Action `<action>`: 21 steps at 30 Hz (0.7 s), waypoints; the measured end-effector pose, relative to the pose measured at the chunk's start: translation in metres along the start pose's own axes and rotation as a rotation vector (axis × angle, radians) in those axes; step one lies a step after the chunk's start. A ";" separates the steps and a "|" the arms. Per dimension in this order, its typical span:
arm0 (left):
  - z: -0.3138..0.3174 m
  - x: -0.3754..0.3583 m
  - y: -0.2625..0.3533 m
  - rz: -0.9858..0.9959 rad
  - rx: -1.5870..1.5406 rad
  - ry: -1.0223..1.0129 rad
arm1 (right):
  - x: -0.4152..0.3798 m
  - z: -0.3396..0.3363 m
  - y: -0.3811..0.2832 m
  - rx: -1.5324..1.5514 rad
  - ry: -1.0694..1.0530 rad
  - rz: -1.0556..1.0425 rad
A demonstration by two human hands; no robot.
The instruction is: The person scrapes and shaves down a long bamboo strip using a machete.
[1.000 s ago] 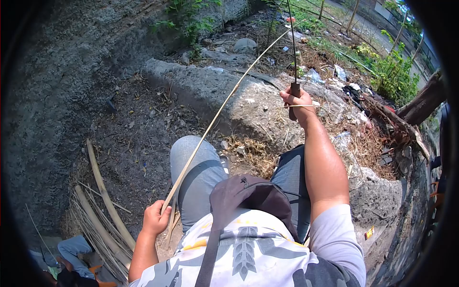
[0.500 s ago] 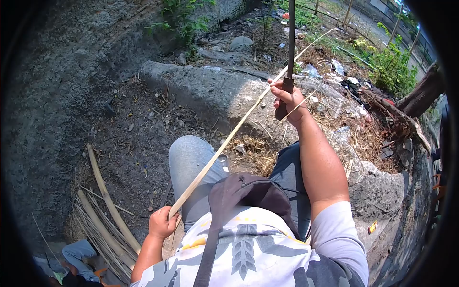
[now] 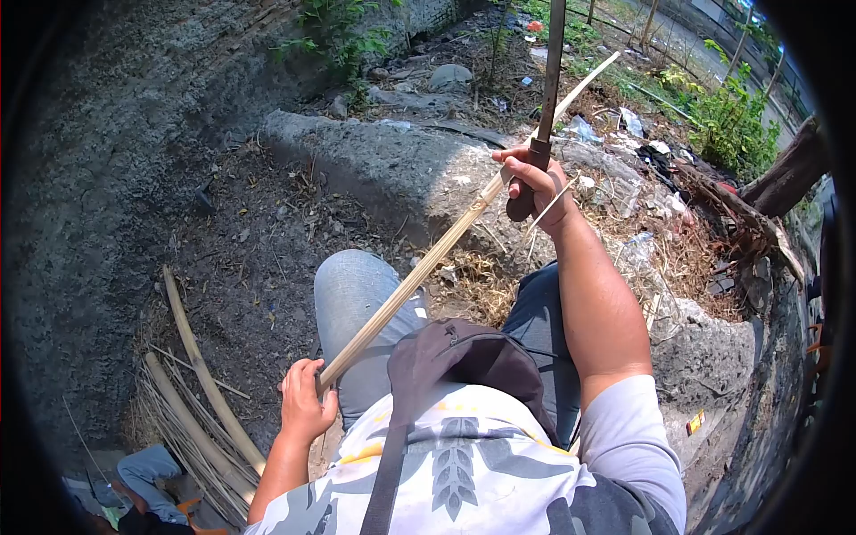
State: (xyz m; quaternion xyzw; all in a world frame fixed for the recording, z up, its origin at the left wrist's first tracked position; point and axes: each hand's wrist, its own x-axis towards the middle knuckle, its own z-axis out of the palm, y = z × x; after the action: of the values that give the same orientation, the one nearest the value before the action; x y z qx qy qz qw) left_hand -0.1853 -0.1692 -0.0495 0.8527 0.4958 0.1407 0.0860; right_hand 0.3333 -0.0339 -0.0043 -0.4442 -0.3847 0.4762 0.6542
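A long pale bamboo strip [image 3: 419,278] slants across my lap, its broad, grained side showing and a node near its upper part. My left hand [image 3: 306,401] grips the strip's lower end beside my knee, thumb on one side and fingers on the other. In my right hand [image 3: 542,189] is a machete [image 3: 550,80], its dark handle in my fist and its long blade pointing up and away. The strip passes at the fingers of that hand, crossing behind the machete near the handle. A thin sliver of bamboo [image 3: 553,203] sticks out by my right palm.
Split bamboo poles [image 3: 205,374] and a bundle of thin strips [image 3: 174,419] lie at lower left, near another person's leg [image 3: 147,473]. A rough wall [image 3: 80,223] rises at left. A concrete ledge [image 3: 357,156], litter and a tree trunk [image 3: 789,169] are ahead and right.
The bamboo strip has turned from its narrow edge to its broad side. My left fingers have straightened along it, and the machete has tilted slightly to the right.
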 end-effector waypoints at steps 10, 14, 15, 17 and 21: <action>0.014 0.022 0.014 -0.069 -0.167 0.119 | -0.001 0.001 0.005 -0.067 -0.104 0.079; 0.008 0.026 0.020 -0.180 -0.229 0.127 | 0.001 0.003 0.015 -0.388 0.048 -0.063; 0.006 0.029 0.020 -0.189 -0.237 0.106 | 0.002 0.000 0.020 -0.493 0.089 -0.103; 0.002 0.032 0.021 -0.207 -0.253 0.055 | 0.007 -0.006 0.029 -0.625 0.108 -0.208; -0.001 0.033 0.023 -0.245 -0.235 0.024 | -0.007 0.004 0.005 -0.840 0.141 -0.279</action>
State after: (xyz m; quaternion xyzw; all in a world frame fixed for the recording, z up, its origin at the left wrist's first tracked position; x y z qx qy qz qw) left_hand -0.1515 -0.1517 -0.0366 0.7683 0.5770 0.1965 0.1954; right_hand 0.3266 -0.0392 -0.0084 -0.6465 -0.5557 0.1543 0.4995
